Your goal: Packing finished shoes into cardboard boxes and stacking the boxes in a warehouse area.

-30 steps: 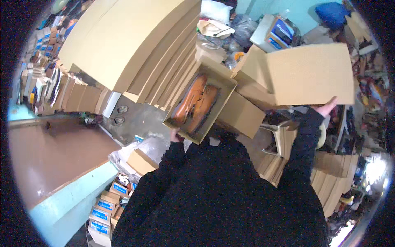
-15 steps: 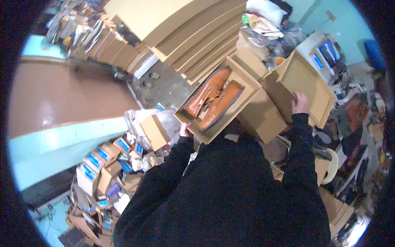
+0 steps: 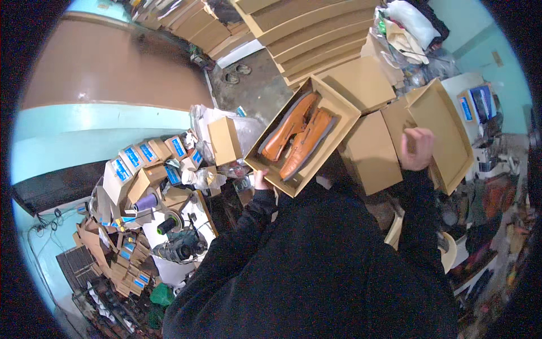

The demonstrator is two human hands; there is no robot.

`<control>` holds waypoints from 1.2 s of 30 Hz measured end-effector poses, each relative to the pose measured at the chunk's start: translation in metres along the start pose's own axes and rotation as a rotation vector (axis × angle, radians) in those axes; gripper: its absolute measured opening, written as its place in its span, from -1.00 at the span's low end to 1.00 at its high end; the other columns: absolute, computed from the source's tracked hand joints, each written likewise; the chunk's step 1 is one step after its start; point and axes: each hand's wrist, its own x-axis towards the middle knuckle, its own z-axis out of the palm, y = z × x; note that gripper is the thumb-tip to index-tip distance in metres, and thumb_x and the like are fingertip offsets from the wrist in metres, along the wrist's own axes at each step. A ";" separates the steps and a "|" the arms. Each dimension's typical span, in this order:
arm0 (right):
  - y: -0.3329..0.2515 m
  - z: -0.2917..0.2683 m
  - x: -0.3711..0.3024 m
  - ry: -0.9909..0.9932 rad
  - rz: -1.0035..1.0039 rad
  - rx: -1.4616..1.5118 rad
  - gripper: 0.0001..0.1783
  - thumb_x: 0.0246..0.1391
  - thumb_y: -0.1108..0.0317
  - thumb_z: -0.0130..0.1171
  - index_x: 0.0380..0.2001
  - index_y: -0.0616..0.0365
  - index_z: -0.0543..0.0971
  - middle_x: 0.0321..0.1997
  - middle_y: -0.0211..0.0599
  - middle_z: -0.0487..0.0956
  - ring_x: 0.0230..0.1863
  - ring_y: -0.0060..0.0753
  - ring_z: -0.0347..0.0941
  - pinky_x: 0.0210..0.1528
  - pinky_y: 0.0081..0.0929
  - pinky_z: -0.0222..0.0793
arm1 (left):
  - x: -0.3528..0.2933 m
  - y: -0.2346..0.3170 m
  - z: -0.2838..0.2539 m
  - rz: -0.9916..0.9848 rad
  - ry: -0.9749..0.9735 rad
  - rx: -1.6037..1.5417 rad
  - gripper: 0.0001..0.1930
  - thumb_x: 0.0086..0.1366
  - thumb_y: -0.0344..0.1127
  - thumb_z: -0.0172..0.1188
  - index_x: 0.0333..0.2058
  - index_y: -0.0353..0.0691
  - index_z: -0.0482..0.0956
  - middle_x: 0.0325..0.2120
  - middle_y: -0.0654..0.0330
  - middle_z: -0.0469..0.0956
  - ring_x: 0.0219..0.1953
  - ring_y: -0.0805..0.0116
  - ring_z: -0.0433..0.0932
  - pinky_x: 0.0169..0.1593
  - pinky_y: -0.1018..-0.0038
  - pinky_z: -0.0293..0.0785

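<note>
An uncovered brown cardboard shoe box [image 3: 339, 133] is tilted in front of me. Two tan leather shoes [image 3: 309, 138] lie in it side by side, their dark soles against the walls. My left hand [image 3: 261, 179] grips the box at its near left corner, with the fingers partly hidden beneath. To the right, the box lid [image 3: 443, 113] leans with its hollow side up. In front of the lid is my right hand [image 3: 416, 148], its fingers loosely curled and apart, holding nothing. It is slightly blurred.
Closed cardboard boxes [image 3: 370, 155] adjoin the shoe box on its right. Beyond rise stacked box rows [image 3: 316, 42]. A cluttered table at left holds small boxes with blue labels [image 3: 132, 158], a purple thread spool [image 3: 145, 202] and a sewing machine [image 3: 178, 246]. Plastic bags [image 3: 415, 22] lie at far right.
My right hand has come off the lid's edge, and its fingers have curled. My left hand still holds the box with the shoes. The view has turned, showing more of the left table.
</note>
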 end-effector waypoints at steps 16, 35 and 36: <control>-0.077 0.268 -0.054 -0.105 2.043 1.348 -0.08 -0.09 -0.32 0.03 0.16 0.12 0.13 -0.02 -0.11 0.40 -0.05 0.00 0.37 -0.13 -0.05 0.41 | 0.059 0.121 -0.068 -0.056 -0.072 0.110 -0.61 -0.09 -0.26 0.08 -0.23 -0.25 0.34 -0.40 0.17 0.38 -0.35 0.26 0.44 -0.24 0.36 0.43; 0.178 0.296 -0.321 -0.350 1.529 0.863 -0.37 0.03 -0.07 0.09 -0.05 0.28 0.39 -0.03 -0.09 0.41 -0.02 -0.24 0.32 0.02 -0.40 0.27 | 0.133 0.130 -0.092 -0.126 -0.241 0.101 -0.58 -0.06 -0.24 0.06 -0.16 -0.19 0.32 -0.36 0.21 0.36 -0.30 0.30 0.43 -0.23 0.36 0.41; 0.093 0.331 -0.332 -0.414 1.497 0.976 -0.37 0.03 -0.07 0.09 -0.05 0.28 0.39 -0.03 -0.09 0.41 -0.02 -0.24 0.32 0.02 -0.40 0.27 | 0.120 0.151 -0.107 -0.039 -0.139 0.201 -0.59 -0.06 -0.25 0.06 -0.16 -0.20 0.32 -0.36 0.21 0.36 -0.31 0.29 0.43 -0.24 0.36 0.42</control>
